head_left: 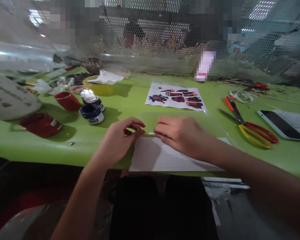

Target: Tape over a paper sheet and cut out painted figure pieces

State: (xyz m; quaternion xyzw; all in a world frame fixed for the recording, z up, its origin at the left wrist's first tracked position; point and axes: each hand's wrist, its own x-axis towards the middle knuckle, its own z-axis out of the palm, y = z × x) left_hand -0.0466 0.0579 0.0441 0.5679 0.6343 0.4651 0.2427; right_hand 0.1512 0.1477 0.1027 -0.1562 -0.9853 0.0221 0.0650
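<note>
A white sheet of paper lies at the table's front edge. My left hand is at its far left corner, thumb and fingertips pinched together. My right hand reaches over the sheet from the right, its fingers closed at the far edge. A narrow white strip of paper shows between the two sets of fingertips; whether it is the sheet's folded edge or a separate piece I cannot tell. Behind my hands lies a printed sheet with red and dark blue shapes.
Paint pots stand at left: dark red, red and dark blue. A yellow bowl sits behind them. Scissors with red and yellow handles and a phone lie right. A perforated screen backs the table.
</note>
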